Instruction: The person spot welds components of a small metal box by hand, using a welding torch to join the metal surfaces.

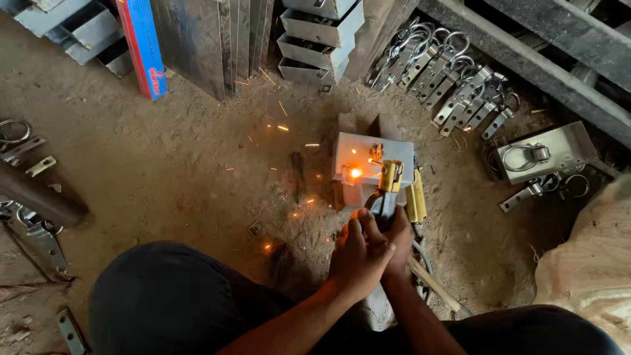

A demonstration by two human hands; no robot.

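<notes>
Both the left hand [358, 253] and right hand [394, 240] have fingers clenched around the electrode holder [386, 190], arcing on the metal box [371, 164] mid-floor, so sparks likely burn bare skin, or a wobble spoils the weld.

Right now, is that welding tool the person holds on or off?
On. A bright orange glow burns where the yellow-headed welding holder meets the small grey metal box, and sparks scatter over the dirt floor.
</notes>
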